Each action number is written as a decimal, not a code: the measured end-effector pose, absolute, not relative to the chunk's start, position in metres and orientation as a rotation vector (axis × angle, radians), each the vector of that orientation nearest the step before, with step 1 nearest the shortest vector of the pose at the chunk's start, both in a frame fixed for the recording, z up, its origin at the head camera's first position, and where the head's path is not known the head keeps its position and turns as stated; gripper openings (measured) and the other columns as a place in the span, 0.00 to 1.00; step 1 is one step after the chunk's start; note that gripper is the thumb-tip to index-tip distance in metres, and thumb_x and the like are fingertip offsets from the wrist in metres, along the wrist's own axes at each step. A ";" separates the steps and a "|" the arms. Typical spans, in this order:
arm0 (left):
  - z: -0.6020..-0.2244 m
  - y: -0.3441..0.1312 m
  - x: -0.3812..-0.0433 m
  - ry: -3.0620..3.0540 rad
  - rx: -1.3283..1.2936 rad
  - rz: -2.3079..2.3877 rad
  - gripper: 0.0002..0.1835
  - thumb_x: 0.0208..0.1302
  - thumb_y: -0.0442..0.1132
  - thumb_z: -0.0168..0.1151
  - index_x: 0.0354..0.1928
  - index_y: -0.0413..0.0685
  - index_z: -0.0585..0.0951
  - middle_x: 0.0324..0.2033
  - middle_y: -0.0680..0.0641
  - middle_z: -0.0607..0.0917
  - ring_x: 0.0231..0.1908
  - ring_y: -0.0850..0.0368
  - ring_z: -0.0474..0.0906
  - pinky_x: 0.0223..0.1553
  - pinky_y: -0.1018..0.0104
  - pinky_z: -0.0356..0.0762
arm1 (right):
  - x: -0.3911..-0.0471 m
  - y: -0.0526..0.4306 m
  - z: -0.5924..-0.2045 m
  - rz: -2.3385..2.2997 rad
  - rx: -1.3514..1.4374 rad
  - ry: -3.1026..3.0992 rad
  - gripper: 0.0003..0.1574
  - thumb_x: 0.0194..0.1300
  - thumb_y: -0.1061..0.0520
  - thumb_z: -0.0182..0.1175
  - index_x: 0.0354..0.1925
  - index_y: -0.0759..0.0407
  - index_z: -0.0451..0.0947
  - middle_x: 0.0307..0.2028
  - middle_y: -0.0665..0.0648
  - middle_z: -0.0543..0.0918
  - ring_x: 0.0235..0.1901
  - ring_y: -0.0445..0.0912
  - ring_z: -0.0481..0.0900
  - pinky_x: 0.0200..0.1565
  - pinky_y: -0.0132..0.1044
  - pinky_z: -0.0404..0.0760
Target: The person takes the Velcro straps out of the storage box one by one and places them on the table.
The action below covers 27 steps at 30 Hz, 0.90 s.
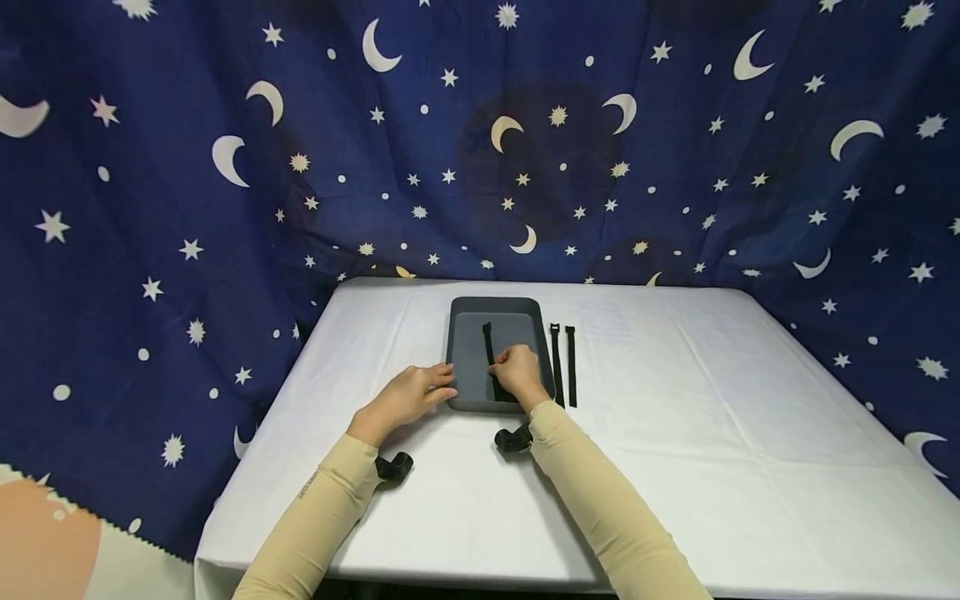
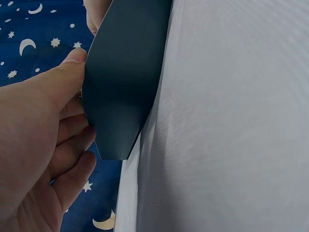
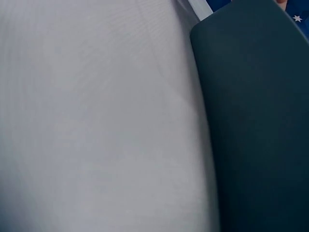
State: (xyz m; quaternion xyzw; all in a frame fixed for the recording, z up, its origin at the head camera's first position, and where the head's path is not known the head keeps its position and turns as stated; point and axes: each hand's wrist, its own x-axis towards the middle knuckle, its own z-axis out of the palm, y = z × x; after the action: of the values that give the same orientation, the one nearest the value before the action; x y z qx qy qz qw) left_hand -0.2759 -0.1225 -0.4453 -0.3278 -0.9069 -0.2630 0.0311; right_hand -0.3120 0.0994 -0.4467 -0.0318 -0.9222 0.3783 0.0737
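A dark grey shallow tray lies on the table. Inside it is a black cable strap with a small buckle head at the far end; my right hand pinches this strap, covering part of its length. At the tray's left rim, near the front corner, my left hand rests with extended fingers touching the edge. The left wrist view has the left hand against the tray's outer wall. In the right wrist view the tray wall hides the right hand's grip.
Two more black straps, one close beside the tray's right wall and another farther right, lie lengthwise on the white tablecloth. A dark blue curtain with moons and stars hangs behind the table.
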 end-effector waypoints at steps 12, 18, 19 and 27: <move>-0.446 -0.123 -0.276 -2.770 -1.027 -0.813 0.24 0.72 0.47 0.60 0.59 0.35 0.81 0.66 0.38 0.76 0.68 0.44 0.72 0.68 0.52 0.72 | -0.310 0.099 -0.444 1.160 -0.109 -2.764 0.07 0.58 0.58 0.73 0.27 0.61 0.87 0.37 0.59 0.90 0.43 0.54 0.86 0.47 0.48 0.85; -0.446 -0.122 -0.276 -2.780 -1.018 -0.820 0.24 0.72 0.47 0.60 0.60 0.35 0.81 0.66 0.39 0.76 0.69 0.44 0.71 0.68 0.52 0.72 | -0.310 0.101 -0.444 1.184 -0.102 -2.755 0.08 0.60 0.59 0.72 0.26 0.61 0.87 0.38 0.59 0.90 0.44 0.54 0.86 0.48 0.47 0.85; -0.446 -0.122 -0.276 -2.782 -1.017 -0.820 0.24 0.72 0.47 0.60 0.60 0.35 0.81 0.66 0.39 0.76 0.69 0.44 0.71 0.69 0.52 0.71 | -0.310 0.101 -0.444 1.183 -0.100 -2.755 0.08 0.60 0.59 0.72 0.26 0.61 0.87 0.38 0.59 0.90 0.44 0.54 0.86 0.48 0.48 0.85; -0.447 -0.123 -0.277 -2.771 -1.028 -0.809 0.24 0.72 0.47 0.60 0.60 0.35 0.81 0.66 0.38 0.76 0.68 0.44 0.72 0.68 0.52 0.72 | -0.312 0.101 -0.445 1.170 -0.101 -2.750 0.06 0.60 0.59 0.72 0.32 0.61 0.90 0.40 0.60 0.90 0.44 0.55 0.86 0.47 0.48 0.85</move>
State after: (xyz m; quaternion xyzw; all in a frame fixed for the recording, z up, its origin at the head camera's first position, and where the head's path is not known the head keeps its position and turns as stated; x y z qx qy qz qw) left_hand -0.2767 -0.1226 -0.4469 -0.3352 -0.9036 -0.2638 0.0386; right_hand -0.3117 0.1012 -0.4448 -0.0338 -0.9170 0.3903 0.0756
